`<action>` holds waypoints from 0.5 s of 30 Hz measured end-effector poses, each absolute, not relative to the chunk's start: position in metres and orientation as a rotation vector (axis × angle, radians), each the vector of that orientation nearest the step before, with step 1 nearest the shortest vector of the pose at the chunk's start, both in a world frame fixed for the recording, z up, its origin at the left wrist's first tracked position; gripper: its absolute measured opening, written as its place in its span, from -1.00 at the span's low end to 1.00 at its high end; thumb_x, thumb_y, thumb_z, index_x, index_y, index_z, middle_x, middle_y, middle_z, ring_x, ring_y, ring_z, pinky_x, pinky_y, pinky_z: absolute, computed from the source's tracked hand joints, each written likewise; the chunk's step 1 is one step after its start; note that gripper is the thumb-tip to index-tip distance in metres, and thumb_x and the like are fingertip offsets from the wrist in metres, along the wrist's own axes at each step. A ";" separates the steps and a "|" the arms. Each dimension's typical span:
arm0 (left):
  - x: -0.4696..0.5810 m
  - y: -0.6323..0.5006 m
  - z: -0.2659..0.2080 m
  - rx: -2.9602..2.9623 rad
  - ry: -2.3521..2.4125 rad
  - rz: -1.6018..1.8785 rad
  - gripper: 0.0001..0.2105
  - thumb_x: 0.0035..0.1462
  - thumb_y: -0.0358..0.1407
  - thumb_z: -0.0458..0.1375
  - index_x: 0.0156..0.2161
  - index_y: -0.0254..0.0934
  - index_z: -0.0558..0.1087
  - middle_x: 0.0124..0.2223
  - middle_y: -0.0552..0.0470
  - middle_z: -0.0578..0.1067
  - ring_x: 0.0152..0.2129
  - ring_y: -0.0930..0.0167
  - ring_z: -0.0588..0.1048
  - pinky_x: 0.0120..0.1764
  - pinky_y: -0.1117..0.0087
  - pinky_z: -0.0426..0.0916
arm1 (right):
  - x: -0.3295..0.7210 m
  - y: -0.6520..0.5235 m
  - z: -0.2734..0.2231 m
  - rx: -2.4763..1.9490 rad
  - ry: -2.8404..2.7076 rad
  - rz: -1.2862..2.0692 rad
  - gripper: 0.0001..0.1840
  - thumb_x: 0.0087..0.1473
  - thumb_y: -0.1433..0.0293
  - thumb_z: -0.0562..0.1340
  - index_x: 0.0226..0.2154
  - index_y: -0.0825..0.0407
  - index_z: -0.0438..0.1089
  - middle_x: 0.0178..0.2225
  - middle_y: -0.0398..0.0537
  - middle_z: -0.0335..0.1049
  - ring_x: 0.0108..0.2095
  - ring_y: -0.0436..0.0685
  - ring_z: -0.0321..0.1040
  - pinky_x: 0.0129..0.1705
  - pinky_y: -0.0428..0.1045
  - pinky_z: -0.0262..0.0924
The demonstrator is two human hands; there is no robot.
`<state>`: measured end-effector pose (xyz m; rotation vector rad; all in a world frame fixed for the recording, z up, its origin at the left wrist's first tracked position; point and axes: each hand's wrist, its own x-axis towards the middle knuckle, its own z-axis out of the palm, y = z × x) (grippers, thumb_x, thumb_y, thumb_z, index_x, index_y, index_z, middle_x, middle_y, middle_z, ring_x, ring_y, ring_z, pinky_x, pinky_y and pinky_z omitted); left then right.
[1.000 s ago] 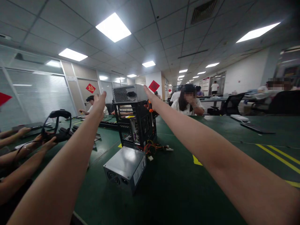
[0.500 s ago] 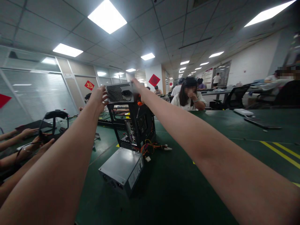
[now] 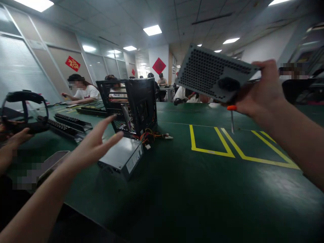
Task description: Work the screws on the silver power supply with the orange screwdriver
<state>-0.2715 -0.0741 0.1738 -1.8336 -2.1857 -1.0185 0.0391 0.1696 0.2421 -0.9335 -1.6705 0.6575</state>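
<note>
My right hand (image 3: pixel 263 91) grips a grey computer power supply (image 3: pixel 205 72) by its right end, raised above the table and tilted. Its perforated face and power socket face me. An orange-handled screwdriver (image 3: pixel 232 116) hangs below that hand, blade down; how it is held is hidden. My left hand (image 3: pixel 98 141) is empty, thumb and index finger apart, over the left side of a second power supply (image 3: pixel 121 150) lying on the table. Behind that stands an open black computer case (image 3: pixel 140 104). A bundle of coloured cables (image 3: pixel 150 135) trails beside its base.
The green table (image 3: pixel 172 189) carries yellow tape outlines (image 3: pixel 212 152) on the right. Black slotted rails (image 3: pixel 72 123) and a grey tray (image 3: pixel 54 162) lie left. A co-worker's hands hold a black headset (image 3: pixel 25 111) at far left. Another person (image 3: pixel 84 89) sits across the table.
The raised power supply has moved from above the case to the right, now in my right hand alone. My left hand has let go and come down. The view has shifted too.
</note>
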 end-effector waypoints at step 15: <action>-0.277 -0.089 0.049 -1.618 -2.244 -0.079 -0.43 0.10 0.00 -0.13 0.18 -0.20 0.10 0.20 -0.15 0.16 0.14 0.15 0.12 0.07 0.09 0.04 | 0.165 0.074 0.050 -1.172 -1.315 1.557 -0.66 0.05 0.22 -0.01 -0.22 -0.03 0.35 -0.28 0.05 0.44 -0.31 0.18 0.40 -0.30 0.07 0.30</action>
